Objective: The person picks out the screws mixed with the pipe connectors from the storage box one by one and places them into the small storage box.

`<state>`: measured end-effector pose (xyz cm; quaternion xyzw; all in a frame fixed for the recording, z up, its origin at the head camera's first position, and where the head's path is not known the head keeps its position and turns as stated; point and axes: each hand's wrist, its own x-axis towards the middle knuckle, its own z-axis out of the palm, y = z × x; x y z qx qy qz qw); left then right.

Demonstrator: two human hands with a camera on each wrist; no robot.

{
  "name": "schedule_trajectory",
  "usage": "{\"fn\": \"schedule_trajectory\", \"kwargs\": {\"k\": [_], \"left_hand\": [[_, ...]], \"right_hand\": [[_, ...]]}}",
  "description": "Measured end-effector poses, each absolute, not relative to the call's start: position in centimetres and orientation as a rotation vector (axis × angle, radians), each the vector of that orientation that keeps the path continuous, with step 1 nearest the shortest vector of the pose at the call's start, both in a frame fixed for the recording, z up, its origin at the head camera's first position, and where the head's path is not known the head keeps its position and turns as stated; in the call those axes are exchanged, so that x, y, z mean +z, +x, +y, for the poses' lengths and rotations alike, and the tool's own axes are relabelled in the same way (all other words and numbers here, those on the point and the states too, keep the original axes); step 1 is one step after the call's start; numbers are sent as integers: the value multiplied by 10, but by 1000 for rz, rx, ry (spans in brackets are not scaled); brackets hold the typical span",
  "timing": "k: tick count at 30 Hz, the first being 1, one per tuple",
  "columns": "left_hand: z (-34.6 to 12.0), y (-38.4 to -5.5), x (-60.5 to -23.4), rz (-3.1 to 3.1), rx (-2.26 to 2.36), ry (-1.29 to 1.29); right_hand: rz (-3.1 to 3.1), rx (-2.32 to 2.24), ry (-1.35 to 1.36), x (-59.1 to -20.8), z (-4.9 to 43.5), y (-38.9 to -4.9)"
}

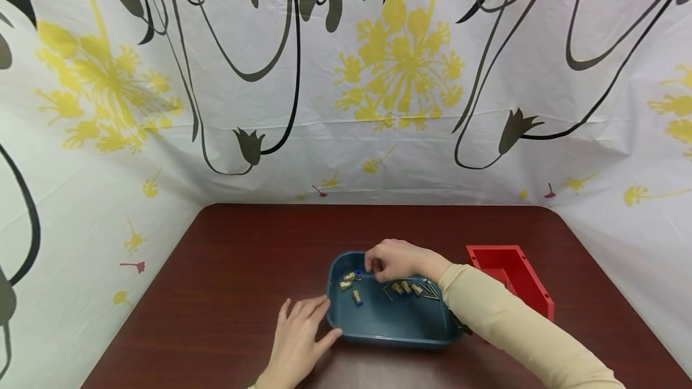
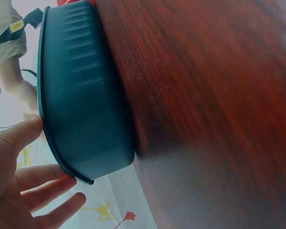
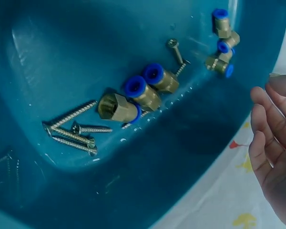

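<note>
A blue-green tray (image 1: 400, 326) holds brass fittings with blue collars and several screws. My left hand (image 1: 300, 335) touches the tray's near left corner, its fingers spread. In the left wrist view, its thumb rests against the rim and the fingertips lie along the outer edge. Over the tray's back side hangs my right hand (image 1: 400, 260), fingers bent; whether they pinch something is hidden. To its left lie several fittings (image 3: 221, 24) in a loose cluster. Below its wrist are more fittings (image 3: 143, 93) beside the screws (image 3: 71, 117).
A red bin (image 1: 532, 275) stands right of the tray, partly behind the right sleeve (image 1: 519, 317); little of its contents shows. Both containers sit on a dark reddish-brown table (image 1: 259, 257). A white curtain (image 1: 324, 155) with flower prints hangs behind it.
</note>
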<state>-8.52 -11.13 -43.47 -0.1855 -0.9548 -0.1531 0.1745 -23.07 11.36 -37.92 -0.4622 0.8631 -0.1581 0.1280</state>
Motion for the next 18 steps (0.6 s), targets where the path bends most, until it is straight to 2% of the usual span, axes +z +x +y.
{"fn": "schedule_trajectory", "kwargs": {"k": [18], "left_hand": [[-111,-87,-435,-2729,-420,-519]], "right_hand": [[2512,-315,-1215,-393,109,-230]]}}
